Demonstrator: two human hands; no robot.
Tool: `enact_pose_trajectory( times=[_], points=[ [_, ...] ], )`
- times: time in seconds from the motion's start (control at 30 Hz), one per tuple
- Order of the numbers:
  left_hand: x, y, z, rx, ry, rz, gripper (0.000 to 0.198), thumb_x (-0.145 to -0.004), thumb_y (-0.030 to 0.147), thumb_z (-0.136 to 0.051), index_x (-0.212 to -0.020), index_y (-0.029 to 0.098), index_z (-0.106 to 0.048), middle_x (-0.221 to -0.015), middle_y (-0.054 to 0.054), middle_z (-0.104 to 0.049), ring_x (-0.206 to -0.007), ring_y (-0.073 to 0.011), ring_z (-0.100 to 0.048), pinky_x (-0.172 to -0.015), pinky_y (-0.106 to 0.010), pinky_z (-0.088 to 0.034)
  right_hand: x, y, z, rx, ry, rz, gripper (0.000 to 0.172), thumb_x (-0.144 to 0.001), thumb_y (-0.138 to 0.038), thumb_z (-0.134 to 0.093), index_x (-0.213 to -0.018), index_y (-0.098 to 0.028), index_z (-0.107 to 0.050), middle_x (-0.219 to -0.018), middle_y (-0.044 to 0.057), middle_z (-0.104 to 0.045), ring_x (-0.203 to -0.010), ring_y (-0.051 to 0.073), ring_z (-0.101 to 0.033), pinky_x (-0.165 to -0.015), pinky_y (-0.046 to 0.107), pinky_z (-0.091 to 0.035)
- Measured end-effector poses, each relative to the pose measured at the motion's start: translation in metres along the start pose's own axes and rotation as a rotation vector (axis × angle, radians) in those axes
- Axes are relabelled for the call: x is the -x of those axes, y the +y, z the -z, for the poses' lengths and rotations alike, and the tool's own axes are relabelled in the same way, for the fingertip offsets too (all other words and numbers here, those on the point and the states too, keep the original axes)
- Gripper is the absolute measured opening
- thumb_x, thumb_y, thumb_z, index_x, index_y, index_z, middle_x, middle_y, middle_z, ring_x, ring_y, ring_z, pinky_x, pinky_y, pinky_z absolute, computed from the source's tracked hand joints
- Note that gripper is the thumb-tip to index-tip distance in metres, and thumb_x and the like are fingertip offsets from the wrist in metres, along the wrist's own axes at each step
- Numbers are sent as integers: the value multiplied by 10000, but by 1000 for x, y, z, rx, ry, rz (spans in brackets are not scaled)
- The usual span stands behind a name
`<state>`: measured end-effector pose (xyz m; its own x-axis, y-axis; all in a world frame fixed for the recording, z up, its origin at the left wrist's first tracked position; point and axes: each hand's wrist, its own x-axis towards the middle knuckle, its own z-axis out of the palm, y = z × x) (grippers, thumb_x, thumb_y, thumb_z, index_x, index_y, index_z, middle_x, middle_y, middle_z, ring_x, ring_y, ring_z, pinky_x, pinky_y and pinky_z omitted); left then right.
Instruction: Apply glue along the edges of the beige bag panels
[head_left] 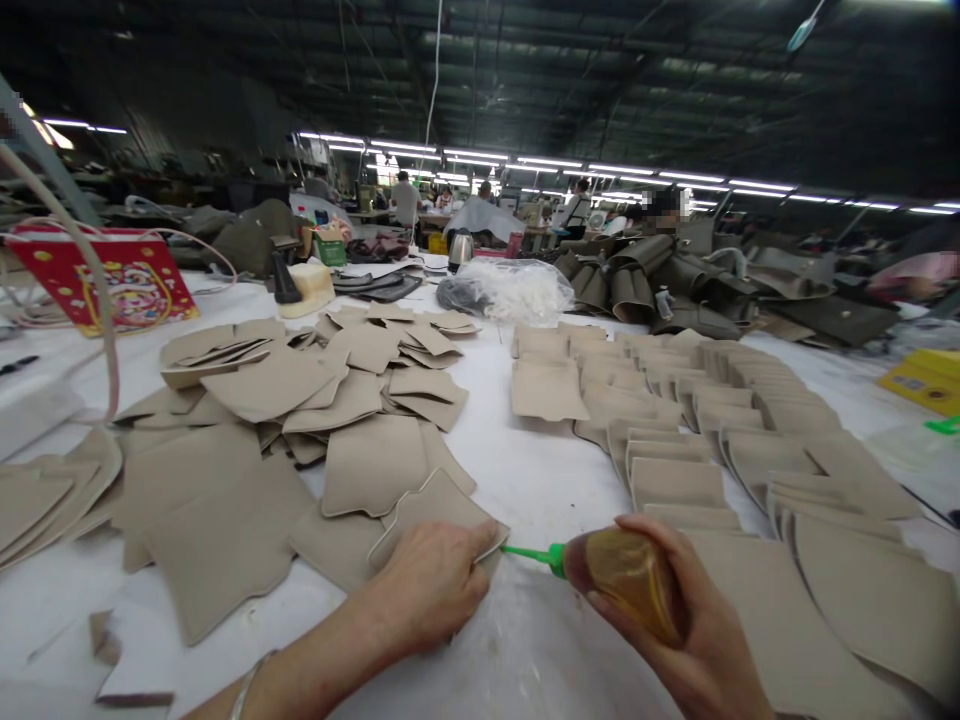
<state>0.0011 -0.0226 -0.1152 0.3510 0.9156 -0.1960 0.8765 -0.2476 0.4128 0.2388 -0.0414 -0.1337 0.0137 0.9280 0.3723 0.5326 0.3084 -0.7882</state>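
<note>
A beige leather-like piece (439, 505) with a notched edge lies in front of me, its right corner lifted from the heap. My left hand (431, 585) is closed on that piece, index finger stretched along the top near the corner, the other fingers curled and partly hidden. In my right hand (694, 620) is a squeeze bottle (619, 575) of amber liquid, probably glue, gripped round its body and tilted on its side. The bottle's thin green nozzle (529, 552) points left, its tip at the piece's corner, just by my left fingertip.
Similar beige pieces (225, 530) are heaped loosely on the left. On the right, rows of overlapping pieces (679, 480) cover the white table (517, 470). Farther back are a red box (105, 280), a plastic bag (517, 290) and dark folded goods (660, 275). People (407, 200) sit in the background.
</note>
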Motion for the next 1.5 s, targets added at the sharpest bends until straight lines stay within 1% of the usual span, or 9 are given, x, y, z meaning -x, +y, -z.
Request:
enact_pose_trajectory(
  times=[0.2,0.37,0.53,0.7,0.87,1.1,1.27,1.43,1.5],
  points=[
    [1,2,3,62,-25,12,518,-785,186,-388,-1272,292,-529,-1095,-39,-678,-1002,-240,-624,-836,-307,-455,0,8,1,21,8,26,478,-763,-435,-702,-1160,-267,-495,-1088,23,-552,-952,230,-556,-815,291,-436],
    [1,3,3,70,-42,35,509,-782,199,-396,-1267,281,-527,-1092,-37,-678,-1018,-239,-615,-846,-303,-447,2,9,1,-21,-15,-77,481,-777,-478,-680,-1164,-267,-487,-1066,15,-553,-908,212,-562,-802,289,-432],
    [1,3,2,61,-27,19,510,-786,189,-389,-1267,291,-522,-1117,-35,-669,-1025,-239,-616,-862,-309,-440,2,19,2,2,33,-12,489,-764,-451,-705,-1161,-267,-486,-1090,16,-551,-973,222,-554,-830,287,-425],
    [0,2,2,65,-45,31,488,-803,206,-378,-1262,278,-530,-1085,-37,-680,-1013,-232,-619,-862,-300,-440,5,15,-2,-80,5,-148,506,-757,-501,-688,-1154,-260,-489,-1070,21,-552,-925,231,-559,-806,308,-420],
    [0,2,-1,50,-42,37,496,-813,210,-374,-1284,284,-509,-1117,-37,-669,-1023,-232,-616,-869,-305,-439,0,16,-1,3,45,-69,512,-744,-484,-707,-1148,-254,-495,-1047,26,-576,-925,242,-566,-786,307,-434],
    [1,1,-2,59,-18,-7,497,-816,196,-373,-1285,291,-505,-1140,-29,-660,-1057,-225,-605,-909,-303,-428,3,14,1,-98,-74,-185,523,-757,-521,-690,-1160,-266,-474,-1017,11,-560,-860,215,-570,-761,299,-445],
    [1,1,-3,53,-28,-4,512,-823,189,-367,-1311,290,-481,-1179,-32,-641,-1071,-227,-601,-920,-310,-431,1,18,1,-58,4,-157,530,-751,-510,-703,-1160,-263,-475,-1019,16,-564,-886,219,-568,-777,299,-445],
    [2,-2,-6,50,-31,1,529,-837,208,-370,-1358,273,-436,-1230,-50,-612,-1115,-234,-581,-956,-332,-433,11,15,-1,-131,-171,-207,514,-770,-515,-675,-1166,-257,-472,-1015,17,-584,-868,218,-590,-746,275,-472],
    [2,-4,-8,65,-21,-9,538,-838,213,-362,-1369,274,-423,-1264,-51,-589,-1137,-237,-569,-977,-348,-431,13,16,-1,-147,-168,-210,513,-771,-507,-677,-1166,-255,-467,-993,15,-592,-854,214,-598,-737,269,-479]
  ],
)
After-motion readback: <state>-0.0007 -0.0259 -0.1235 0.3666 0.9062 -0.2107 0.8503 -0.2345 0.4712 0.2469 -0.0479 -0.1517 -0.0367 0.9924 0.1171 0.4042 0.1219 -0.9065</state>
